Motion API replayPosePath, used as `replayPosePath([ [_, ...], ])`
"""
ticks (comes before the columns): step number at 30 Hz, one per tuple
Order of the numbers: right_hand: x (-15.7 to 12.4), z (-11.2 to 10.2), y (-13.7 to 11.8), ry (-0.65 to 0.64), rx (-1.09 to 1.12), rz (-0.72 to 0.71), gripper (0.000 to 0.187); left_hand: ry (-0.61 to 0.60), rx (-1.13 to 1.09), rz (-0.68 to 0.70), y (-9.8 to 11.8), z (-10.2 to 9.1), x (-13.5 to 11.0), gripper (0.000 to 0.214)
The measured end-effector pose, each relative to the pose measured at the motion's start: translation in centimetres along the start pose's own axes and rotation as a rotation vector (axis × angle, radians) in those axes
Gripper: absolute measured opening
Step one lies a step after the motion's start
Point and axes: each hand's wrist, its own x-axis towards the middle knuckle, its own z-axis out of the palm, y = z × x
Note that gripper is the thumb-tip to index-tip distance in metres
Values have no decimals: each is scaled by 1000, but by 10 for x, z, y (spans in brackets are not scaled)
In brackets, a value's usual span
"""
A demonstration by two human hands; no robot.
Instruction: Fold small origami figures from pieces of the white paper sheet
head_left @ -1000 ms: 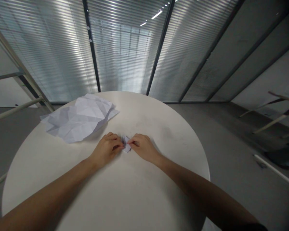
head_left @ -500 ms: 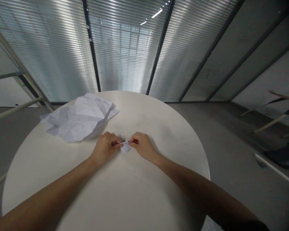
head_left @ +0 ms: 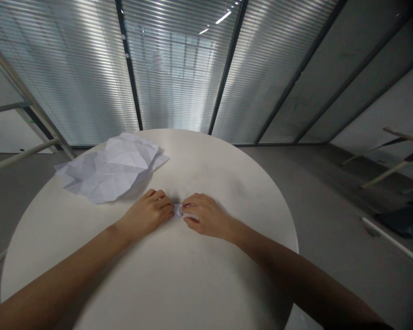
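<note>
While folded paper (head_left: 177, 211) lies at three o'clock from the left hand (head_left: 148, 211), nine from the right hand (head_left: 208, 215), both grip it.

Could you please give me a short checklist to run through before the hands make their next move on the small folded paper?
1. Left hand in place: ok, its fingertips are at the left side of the small folded paper.
2. Right hand in place: ok, its fingers are at the paper's right side.
3. Larger creased sheet out of the way: ok, it lies apart from both hands, toward the far left of the white table.
4. Folded edges lined up: cannot tell, the fingers cover part of the paper.
5. Firm pinch on the paper: cannot tell, the contact is too small to judge.
</note>
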Motion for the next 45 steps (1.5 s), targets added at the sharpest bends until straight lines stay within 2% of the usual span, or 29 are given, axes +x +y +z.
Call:
replayPosePath([
  [4, 5, 6, 3, 41, 85, 14, 22, -14, 140, 89, 0, 6, 1, 17],
  [7, 10, 13, 4, 93, 96, 67, 23, -12, 150, 55, 0, 7, 0, 16],
  [14, 16, 17, 1, 151, 170, 134, 8, 33, -58, -79, -2, 10, -1, 19],
  [19, 19, 15, 0, 137, 232, 182, 14, 81, -322, -177, 0, 15, 0, 15],
  [22, 20, 17, -1, 135, 267, 219, 13, 104, -377, -198, 1, 16, 1, 14],
  [25, 19, 18, -1, 158, 406, 298, 4, 108, -367, -203, 1, 14, 2, 16],
  [29, 16, 15, 0, 222, 619, 354, 8, 130, -399, -235, -1, 12, -1, 13],
  [38, 18, 10, 0, 192, 557, 294, 13, 155, -466, -234, 2, 13, -3, 17],
  [45, 18, 8, -7, 175, 356, 170, 11, 197, -570, -240, 1, 11, 1, 18],
])
